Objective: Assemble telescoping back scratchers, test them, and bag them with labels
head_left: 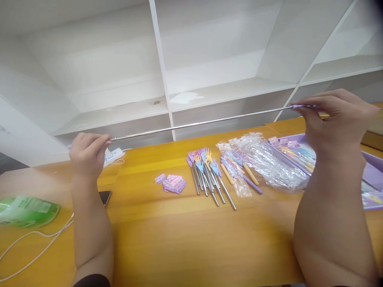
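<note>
A telescopic back scratcher point(197, 124), drawn out to a long thin metal rod, stretches above the table between my two hands. My left hand point(88, 153) is closed round one end, mostly covering it. At the other end my right hand point(336, 115) pinches the purple part, whose tip is hidden by the fingers. Below the rod lies a pile of back scratchers point(206, 171) with metal shafts and purple, orange and blue claw heads. Several coloured handles point(251, 173) lie beside it, some under clear film. Small pink printed cards point(173, 184) are stacked on the left.
Clear plastic bags point(277, 169) are heaped right of the handles, against a purple box point(299, 139) with more pieces. A green pouch point(28, 211), white cable point(44, 235), dark phone point(105, 197) and white power strip point(113, 155) are at left. White shelves point(215, 89) stand behind the table.
</note>
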`<state>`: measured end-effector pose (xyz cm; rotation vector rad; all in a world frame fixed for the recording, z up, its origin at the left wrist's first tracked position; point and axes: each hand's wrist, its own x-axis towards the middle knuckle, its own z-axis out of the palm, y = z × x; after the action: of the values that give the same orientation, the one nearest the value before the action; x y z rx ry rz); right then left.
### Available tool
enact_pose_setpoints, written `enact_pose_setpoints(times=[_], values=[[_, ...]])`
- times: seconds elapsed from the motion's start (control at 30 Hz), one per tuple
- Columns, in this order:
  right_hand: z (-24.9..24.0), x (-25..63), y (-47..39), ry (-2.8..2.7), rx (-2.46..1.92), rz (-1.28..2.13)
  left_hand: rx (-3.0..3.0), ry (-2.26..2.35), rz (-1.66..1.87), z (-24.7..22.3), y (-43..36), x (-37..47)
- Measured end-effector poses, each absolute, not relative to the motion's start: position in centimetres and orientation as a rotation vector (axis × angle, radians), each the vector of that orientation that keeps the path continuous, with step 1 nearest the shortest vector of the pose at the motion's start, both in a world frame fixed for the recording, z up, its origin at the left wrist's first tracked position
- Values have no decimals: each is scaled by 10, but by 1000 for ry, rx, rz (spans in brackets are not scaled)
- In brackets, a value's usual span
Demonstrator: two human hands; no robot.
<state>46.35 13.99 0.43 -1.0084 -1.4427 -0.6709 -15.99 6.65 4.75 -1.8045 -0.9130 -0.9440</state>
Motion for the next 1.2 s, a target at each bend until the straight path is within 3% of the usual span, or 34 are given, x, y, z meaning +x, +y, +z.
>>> enact_pose_setpoints(times=[0.27,0.57,0.97,1.2], values=[[6,462,138,-1394,-1200,-607,-1819,-947,-925,49,66,-162],[12,466,133,-1318,-1073,-708,-1832,-1021,-948,49,63,-157],[12,378,116,-1798,-752,-579,-2024,-836,-887,10,66,-55],[13,374,115,-1815,-718,-603,-2023,-860,-931,4,63,-45]])
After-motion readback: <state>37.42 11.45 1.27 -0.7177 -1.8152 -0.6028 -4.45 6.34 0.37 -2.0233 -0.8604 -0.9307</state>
